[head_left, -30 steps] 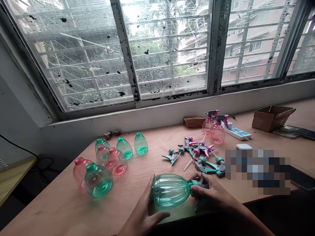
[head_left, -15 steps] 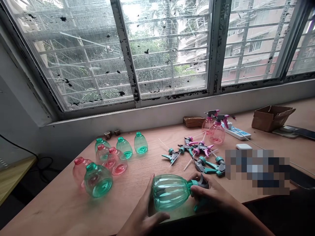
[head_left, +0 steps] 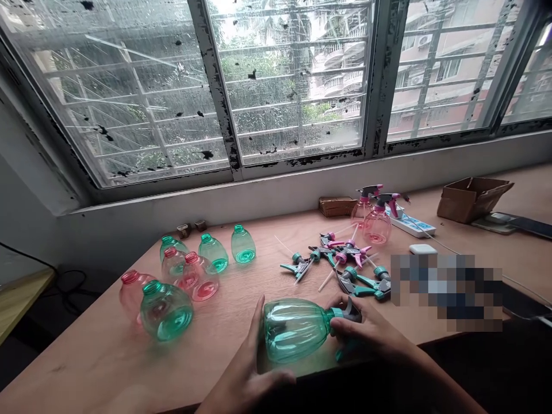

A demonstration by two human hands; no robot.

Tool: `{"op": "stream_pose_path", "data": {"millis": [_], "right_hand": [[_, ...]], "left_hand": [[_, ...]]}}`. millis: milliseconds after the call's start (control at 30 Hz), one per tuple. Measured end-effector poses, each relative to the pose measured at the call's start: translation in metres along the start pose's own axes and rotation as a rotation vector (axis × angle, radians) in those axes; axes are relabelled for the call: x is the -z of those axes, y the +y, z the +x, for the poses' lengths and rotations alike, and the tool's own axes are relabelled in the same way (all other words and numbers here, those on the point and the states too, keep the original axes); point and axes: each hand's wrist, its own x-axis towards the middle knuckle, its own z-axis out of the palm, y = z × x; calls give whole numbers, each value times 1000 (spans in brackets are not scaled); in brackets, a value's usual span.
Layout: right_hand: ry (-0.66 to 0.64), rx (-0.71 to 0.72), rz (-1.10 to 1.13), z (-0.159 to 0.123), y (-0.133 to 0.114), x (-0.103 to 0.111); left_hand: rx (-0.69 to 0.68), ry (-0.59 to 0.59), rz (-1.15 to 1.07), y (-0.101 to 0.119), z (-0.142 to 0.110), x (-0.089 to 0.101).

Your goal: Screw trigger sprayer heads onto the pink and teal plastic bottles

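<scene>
A green transparent spray bottle [head_left: 293, 330] lies sideways in front of me, low over the table's near edge. My right hand [head_left: 360, 325] is closed around its neck and the grey-and-teal trigger head [head_left: 345, 313]. At the bottle's base is my left hand [head_left: 252, 351], its fingers stretched out and its thumb spread beneath; whether the palm touches the base is hard to tell. Just beyond lie several loose trigger heads [head_left: 345, 253], teal and pink, with thin tubes. To the left stand several bottles without heads, among them a green bottle [head_left: 167, 313] and a pink bottle [head_left: 200, 279].
Two pink spray bottles with heads [head_left: 376, 224] stand near a white power strip [head_left: 411, 224] at the back. Farther right is an open cardboard box [head_left: 472, 201]. A white case [head_left: 423, 249] and a blurred patch [head_left: 446, 293] lie on the right. Windows line the wall behind.
The view has shifted slightly, so everything sits a little higher and more to the left. Both hands keep nearly the same place about the green spray bottle.
</scene>
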Motion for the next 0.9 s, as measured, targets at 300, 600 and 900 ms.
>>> {"op": "stream_pose_path", "data": {"millis": [300,600,900], "right_hand": [[30,-44,11,0,-2,2],[22,-50,0,1,-6,2],[33,-72,7,3,-6,1]], "left_hand": [[28,15,35,-6,7,3],[42,0,6,-11,10,4],[90,35,14,-5,9,6]]}}
